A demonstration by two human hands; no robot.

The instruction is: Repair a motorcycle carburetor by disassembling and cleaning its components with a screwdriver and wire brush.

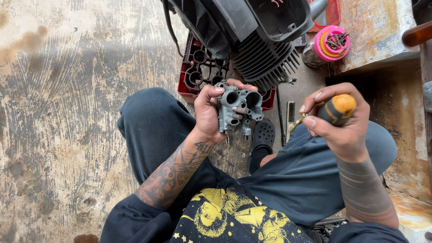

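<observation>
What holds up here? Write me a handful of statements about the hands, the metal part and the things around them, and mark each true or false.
1. The left hand holds a grey metal carburetor body. True.
2. The right hand is empty. False: its grip is closed on a screwdriver with an orange and black handle.
3. A finned engine cylinder sits above the carburetor body in the head view. True.
4. The pink round container lies on the person's lap. False: it stands on the floor near the top right, with small metal bits on top.
5. The red tray lies on the floor beneath the engine. True.
</observation>
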